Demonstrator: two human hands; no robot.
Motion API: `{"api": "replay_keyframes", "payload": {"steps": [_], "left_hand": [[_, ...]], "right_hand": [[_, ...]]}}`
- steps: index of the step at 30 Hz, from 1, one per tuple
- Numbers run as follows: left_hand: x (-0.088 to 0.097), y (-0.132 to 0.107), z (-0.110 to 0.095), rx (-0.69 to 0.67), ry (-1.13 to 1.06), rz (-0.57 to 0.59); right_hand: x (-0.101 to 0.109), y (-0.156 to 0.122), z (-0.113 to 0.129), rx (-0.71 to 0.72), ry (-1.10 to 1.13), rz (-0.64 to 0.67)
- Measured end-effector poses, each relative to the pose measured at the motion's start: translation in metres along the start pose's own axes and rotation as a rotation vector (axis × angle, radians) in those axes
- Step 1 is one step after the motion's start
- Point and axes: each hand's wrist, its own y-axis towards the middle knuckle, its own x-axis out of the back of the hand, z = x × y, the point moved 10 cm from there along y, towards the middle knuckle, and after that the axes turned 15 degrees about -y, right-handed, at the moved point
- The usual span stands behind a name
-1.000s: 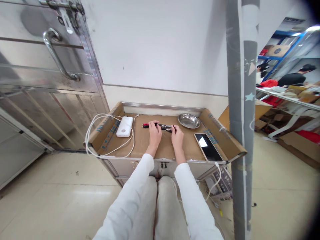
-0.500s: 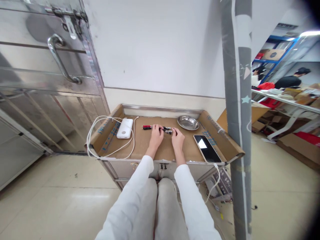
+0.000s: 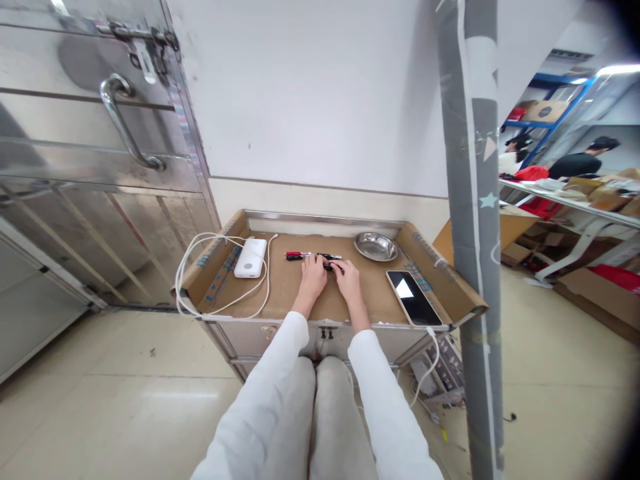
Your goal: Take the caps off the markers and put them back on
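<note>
Closer to the left hand (image 3: 313, 273) than half a second ago, the right hand (image 3: 347, 275) has slid toward 9 o'clock, and the fingertips of the two now nearly meet over the pens (image 3: 296, 255) lying mid-tray. The right thumb and fingers pinch a short dark stretch of a black pen (image 3: 327, 267); the left hand lies palm down with its fingers bent over the pens, and whether it grips cannot be told, since those fingers cover their middles. Red and black ends poke out toward 9 o'clock, a slim dark one toward 1. No lettering on the pens is legible. Taking them as the dial's centre, a white power bank (image 3: 250, 259) with a round grey mark sits at 9, its white cable (image 3: 181, 277) looping over the tray's edge. Between 2 and 3 stands a steel bowl (image 3: 376, 247); at 4, a phone (image 3: 414, 298) with a bright patch on its dark screen, plugged in. Blue handwriting, too small to read, marks the cardboard lining (image 3: 295, 300). Farther out at 2 o'clock, a grey pole (image 3: 483, 267) printed with a star stands before part of the cluttered workbench (image 3: 565, 200), where two people are; a metal door (image 3: 145, 127) fills 10.
</note>
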Motion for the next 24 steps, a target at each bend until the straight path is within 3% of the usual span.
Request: {"api": "replay_keyframes", "payload": {"steps": [5, 11, 19, 24], "left_hand": [[0.001, -0.008, -0.015, -0.089, -0.003, 0.059], [-0.014, -0.015, -0.024, -0.164, 0.028, 0.207], [-0.017, -0.010, -0.013, -0.159, -0.062, 0.150], [-0.016, -0.006, -0.008, -0.140, -0.001, 0.111]], "right_hand": [[-0.005, -0.001, -0.006, -0.003, -0.006, 0.012], [-0.004, -0.001, -0.009, -0.015, -0.007, -0.004], [-0.005, -0.001, -0.007, 0.008, -0.028, 0.009], [-0.009, -0.002, -0.005, 0.042, -0.114, 0.030]]}}
